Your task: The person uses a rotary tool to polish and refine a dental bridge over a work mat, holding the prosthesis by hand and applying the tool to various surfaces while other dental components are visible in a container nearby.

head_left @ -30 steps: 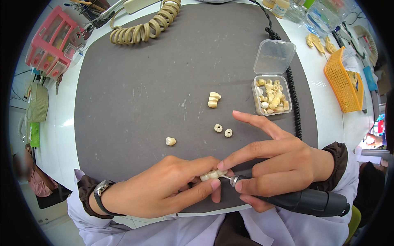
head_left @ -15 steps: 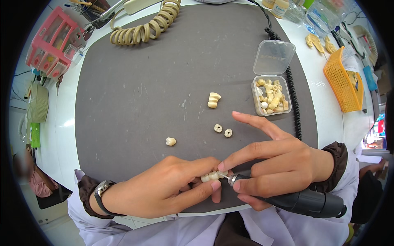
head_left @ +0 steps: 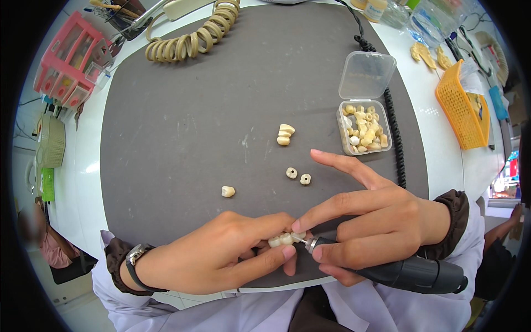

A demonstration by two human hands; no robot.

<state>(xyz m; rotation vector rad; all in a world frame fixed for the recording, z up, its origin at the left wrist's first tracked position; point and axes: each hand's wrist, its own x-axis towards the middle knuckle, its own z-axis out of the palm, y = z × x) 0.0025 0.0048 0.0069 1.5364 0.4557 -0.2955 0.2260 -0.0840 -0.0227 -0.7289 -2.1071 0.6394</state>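
My left hand [head_left: 232,252] is closed, pinching a whitish dental bridge [head_left: 281,240] of several joined teeth between thumb and fingers. In my right hand [head_left: 370,221] lies a black rotary handpiece [head_left: 415,274], its metal nose pointing left. The thin bur at its tip meets the bridge's right end, or comes very close; the fingers partly hide the spot. My right index finger stretches out above the mat. Just beyond the hands are two small crowns with dark holes [head_left: 298,176], a single tooth crown [head_left: 228,191] and a short joined tooth piece [head_left: 285,134].
A clear lidded box [head_left: 342,133] of tooth pieces stands open on the grey mat [head_left: 177,133], beside a black coiled cord [head_left: 394,138]. An orange basket [head_left: 459,110] is at right, pink drawers [head_left: 66,61] at far left. A beige coiled hose [head_left: 193,44] lies at the back.
The whole scene shifts slightly left in the picture. Both hands keep their grips, and the bur stays at the bridge's right end.
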